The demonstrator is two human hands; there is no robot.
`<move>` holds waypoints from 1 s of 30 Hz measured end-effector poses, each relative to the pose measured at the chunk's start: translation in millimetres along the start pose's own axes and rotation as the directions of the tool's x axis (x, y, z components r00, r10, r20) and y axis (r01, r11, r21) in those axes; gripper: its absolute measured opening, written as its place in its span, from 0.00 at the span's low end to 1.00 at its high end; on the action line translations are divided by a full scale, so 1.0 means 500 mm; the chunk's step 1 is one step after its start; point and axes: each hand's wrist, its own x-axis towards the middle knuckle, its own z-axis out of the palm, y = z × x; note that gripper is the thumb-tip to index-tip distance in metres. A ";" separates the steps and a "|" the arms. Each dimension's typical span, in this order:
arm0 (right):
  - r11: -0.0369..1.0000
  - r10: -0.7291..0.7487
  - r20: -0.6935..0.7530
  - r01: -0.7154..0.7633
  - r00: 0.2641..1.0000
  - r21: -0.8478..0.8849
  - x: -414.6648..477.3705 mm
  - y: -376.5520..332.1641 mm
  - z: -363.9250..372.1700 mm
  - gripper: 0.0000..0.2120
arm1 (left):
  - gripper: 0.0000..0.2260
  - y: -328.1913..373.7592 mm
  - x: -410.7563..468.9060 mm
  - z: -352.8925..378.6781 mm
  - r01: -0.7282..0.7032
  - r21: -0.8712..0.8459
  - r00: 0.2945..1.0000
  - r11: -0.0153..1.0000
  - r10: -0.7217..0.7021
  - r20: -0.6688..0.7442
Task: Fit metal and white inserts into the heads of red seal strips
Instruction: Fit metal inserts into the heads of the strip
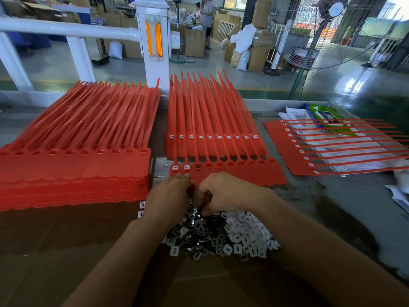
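Note:
A sheet of joined red seal strips (234, 173) lies in front of me; its two leftmost heads hold white inserts, the third a dark one, the others are empty. Behind it lies another red sheet (212, 142) with white inserts in all its heads. A heap of metal inserts (199, 233) and white inserts (245, 233) sits near me. My left hand (170, 196) and my right hand (223, 193) meet over the heap's far edge, fingers curled down. What the fingertips hold is hidden.
A tall stack of empty red strip sheets (73, 171) fills the left. A filled sheet (309, 149) lies at the right over papers and a green packet (325, 118). A white railing post (155, 41) stands behind the table; a fan (323, 32) stands at the right.

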 end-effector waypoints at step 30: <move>0.932 0.292 -0.511 -0.120 0.808 0.343 0.092 0.097 -0.032 0.05 | 0.19 -0.005 0.002 0.007 -0.003 -0.009 1.000 1.000 0.003 -0.019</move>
